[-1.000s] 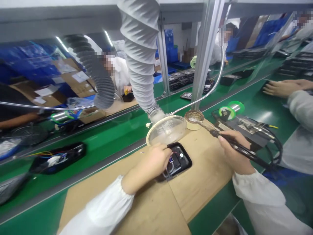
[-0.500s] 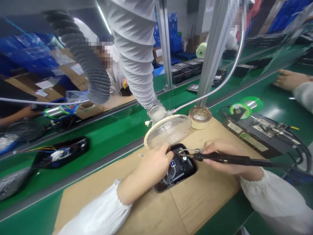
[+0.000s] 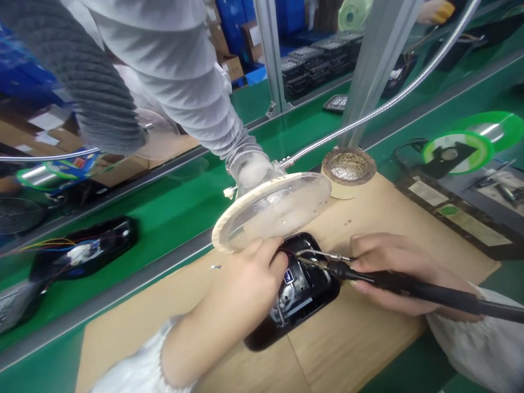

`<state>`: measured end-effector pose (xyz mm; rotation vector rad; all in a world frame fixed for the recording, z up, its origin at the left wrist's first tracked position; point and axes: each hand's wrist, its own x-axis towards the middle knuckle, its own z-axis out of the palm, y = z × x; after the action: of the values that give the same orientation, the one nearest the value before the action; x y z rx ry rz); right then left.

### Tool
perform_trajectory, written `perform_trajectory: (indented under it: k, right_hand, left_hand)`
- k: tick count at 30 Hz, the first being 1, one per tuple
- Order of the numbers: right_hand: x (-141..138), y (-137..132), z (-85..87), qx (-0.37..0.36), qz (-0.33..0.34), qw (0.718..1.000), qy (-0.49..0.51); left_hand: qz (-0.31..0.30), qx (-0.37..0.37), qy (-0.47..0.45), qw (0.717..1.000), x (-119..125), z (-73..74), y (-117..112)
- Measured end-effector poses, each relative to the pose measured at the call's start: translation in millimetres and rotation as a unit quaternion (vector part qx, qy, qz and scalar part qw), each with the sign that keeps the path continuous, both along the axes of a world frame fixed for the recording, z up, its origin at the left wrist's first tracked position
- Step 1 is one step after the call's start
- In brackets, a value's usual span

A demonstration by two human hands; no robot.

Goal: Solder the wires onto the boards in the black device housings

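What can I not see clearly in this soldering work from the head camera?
Head view only:
Where the soldering iron tip touches, beside the left hand: too small to tell.
Part of the black housing: hidden by the left hand.
Blue label: too small to read.
The iron's rear end: cut off by the right edge.

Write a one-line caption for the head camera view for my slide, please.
Right hand holds a soldering iron over a black device steadied by the left hand, beneath a clear fume-extractor hood.
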<state>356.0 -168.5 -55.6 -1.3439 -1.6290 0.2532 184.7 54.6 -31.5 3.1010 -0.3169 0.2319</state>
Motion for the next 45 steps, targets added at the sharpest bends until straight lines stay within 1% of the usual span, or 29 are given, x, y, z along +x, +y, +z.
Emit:
perform_trajectory:
  k: [6, 11, 18, 26, 37, 43, 45]
  right_hand:
    - [-2.0, 0.9, 0.6, 0.007, -0.041, 0.998, -0.043]
    - [-2.7, -0.9, -2.4, -0.001, -0.02, 1.0, -0.02]
    - [-4.0, 1.1, -0.9, -0.003, -0.024, 0.999, -0.033]
    - [-7.0, -0.3, -6.2, 0.0, -0.009, 1.0, 0.017]
    - [-7.8, -1.7, -3.1, -0.007, -0.016, 1.0, 0.01]
    - [-6.9, -1.8, -6.8, -0.004, -0.006, 1.0, 0.011]
    - [-6.6, -2.4, -7.9, -0.007, -0.013, 1.0, 0.0]
  left_hand:
    - [-0.005, 0.0, -0.017, 1.0, 0.5, 0.2, -1.0]
    - [-0.004, 0.01, -0.023, 1.0, 0.6, 1.0, -0.5]
    - [-0.005, 0.006, -0.028, 1.0, 1.2, 0.6, -0.1]
    - [-0.005, -0.006, -0.042, 0.999, 0.8, 1.7, -0.6]
    - [-0.009, -0.017, -0.047, 0.999, 1.2, 1.2, -1.3]
    - [-0.013, -0.018, -0.059, 0.998, 1.9, 1.3, -1.6]
    - [-0.012, -0.015, -0.059, 0.998, 1.9, 1.0, -1.6]
